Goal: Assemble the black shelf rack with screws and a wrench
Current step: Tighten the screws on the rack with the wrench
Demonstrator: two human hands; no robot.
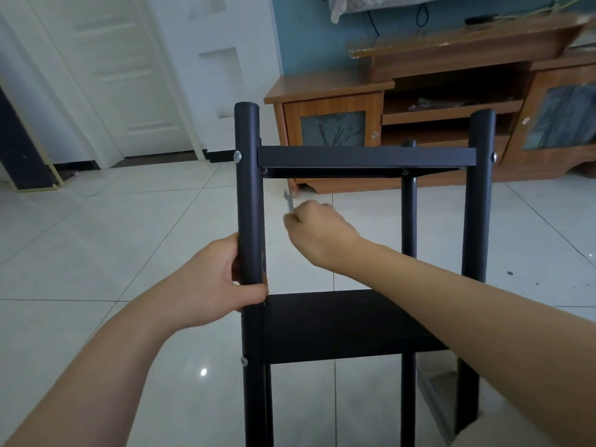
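On the tiled floor (129, 240), in front of a wooden TV cabinet (451, 101), the black shelf rack (354, 324) stands upright and already looks mostly together: four posts, a top shelf (364, 158) and a lower shelf bolted between them. The left hand (213, 285) is wrapped around the front-left post (250, 204) just above the lower shelf, fingers closed on the tube, probably to keep the frame from twisting while the bolts get snugged. The right hand (317, 233) reaches in between the shelves, fingers pinched on a little flat wrench (289, 201) held jaw-up. My guess is it's headed for the fastener under the top shelf corner by that same post. The silver screw (238, 155) on the outside of the post sits right at that joint, so bracing there makes sense.
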